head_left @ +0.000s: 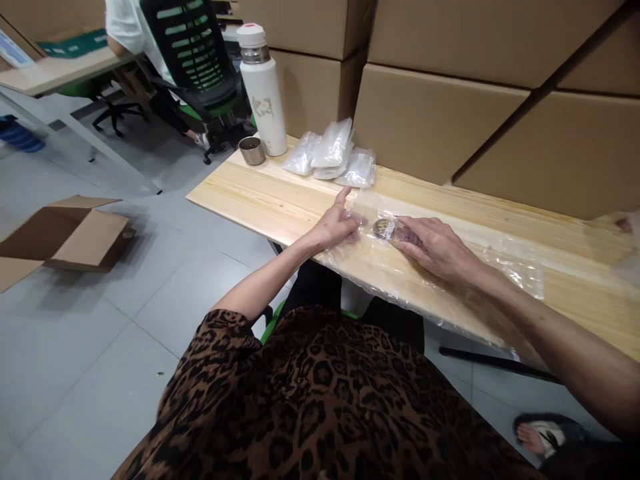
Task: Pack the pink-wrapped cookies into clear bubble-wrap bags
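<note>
My left hand [336, 225] rests on the wooden table [260, 193], index finger stretched out, the other fingers pinching a small clear plastic bag [357, 219]. My right hand [435, 247] lies beside it, fingers together on a small dark round item [384, 229] wrapped in clear film. Both hands sit on a large clear plastic sheet [505, 263] spread over the table's near edge.
A white thermos [263, 90] and a small metal cup [251, 151] stand at the table's far left corner, next to a pile of small clear bags [333, 153]. Cardboard boxes [435, 120] line the back. An open box [75, 233] lies on the floor. Another person sits on an office chair [193, 60].
</note>
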{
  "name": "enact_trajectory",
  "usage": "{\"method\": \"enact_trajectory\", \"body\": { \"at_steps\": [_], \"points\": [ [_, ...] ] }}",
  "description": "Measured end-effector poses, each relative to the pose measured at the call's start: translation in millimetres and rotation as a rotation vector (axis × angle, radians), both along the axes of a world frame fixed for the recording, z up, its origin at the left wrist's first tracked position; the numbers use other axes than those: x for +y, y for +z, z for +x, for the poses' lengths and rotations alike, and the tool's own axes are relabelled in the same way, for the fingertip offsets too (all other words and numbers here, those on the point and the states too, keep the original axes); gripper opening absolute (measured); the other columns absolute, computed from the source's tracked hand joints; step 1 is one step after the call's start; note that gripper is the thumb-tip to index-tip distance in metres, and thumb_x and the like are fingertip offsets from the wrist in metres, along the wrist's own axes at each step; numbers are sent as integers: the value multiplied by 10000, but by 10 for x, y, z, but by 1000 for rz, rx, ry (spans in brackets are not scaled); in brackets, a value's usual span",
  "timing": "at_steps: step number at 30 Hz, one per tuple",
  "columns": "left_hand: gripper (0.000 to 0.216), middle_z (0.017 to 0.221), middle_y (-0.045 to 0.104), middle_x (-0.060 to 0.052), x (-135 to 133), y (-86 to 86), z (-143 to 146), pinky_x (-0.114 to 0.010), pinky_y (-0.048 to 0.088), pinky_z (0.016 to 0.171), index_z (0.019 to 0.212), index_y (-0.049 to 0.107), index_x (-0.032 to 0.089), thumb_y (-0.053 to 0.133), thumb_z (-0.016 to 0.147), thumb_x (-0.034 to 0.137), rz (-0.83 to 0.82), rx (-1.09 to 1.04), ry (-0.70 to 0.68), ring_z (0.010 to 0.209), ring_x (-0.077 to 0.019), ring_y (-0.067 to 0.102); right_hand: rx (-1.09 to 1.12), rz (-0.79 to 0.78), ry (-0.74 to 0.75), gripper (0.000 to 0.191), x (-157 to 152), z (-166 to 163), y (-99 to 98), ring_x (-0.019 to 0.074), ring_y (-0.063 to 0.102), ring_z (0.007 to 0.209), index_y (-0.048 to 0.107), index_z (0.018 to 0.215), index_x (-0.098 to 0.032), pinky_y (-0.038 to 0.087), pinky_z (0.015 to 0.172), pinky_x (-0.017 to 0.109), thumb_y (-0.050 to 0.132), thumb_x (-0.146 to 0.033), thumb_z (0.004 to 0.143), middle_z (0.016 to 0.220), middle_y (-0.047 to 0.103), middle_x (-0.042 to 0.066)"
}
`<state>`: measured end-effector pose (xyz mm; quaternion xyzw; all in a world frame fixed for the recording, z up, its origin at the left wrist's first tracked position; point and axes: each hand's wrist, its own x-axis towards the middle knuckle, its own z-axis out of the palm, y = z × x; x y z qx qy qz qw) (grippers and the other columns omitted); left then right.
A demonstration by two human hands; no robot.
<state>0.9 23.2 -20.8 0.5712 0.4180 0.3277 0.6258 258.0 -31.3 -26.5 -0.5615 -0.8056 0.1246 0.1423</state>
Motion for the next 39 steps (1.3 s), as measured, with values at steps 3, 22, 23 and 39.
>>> {"method": "enact_trajectory", "body": {
  "at_steps": [3,22,23,39],
  "points": [
    [991,979,776,-85,18,22,25,-304,555,684,1732,149,83,651,878,74,-44,7,13,632,-149,645,12,-22,-89,598,-2,-26,101,417,679,1195,641,1441,-205,547,1069,647,613,-522,934,1241,738,190],
    [152,771,649,37,-111,74,182,-245,494,671,949,580,186,705,902,113,-207,-109,50,623,-114,659,244,-142,-487,582,148,-374,200,292,708,873,638,1265,-187,561,767,403,745,-558,829,1027,756,126],
    [129,769,654,34,-113,88,184,-242,494,694,918,592,181,701,909,114,-228,-132,45,631,-106,648,263,-152,-492,570,115,-366,198,291,707,872,634,1252,-193,556,759,396,761,-539,816,1028,756,123],
    [126,771,753,-49,-208,-3,507,-291,559,876,902,740,135,637,961,94,-436,-409,2,741,-136,681,1247,-294,-473,689,-302,-479,76,177,699,790,657,989,-233,584,666,318,1042,-556,517,1025,774,68]
  ]
}}
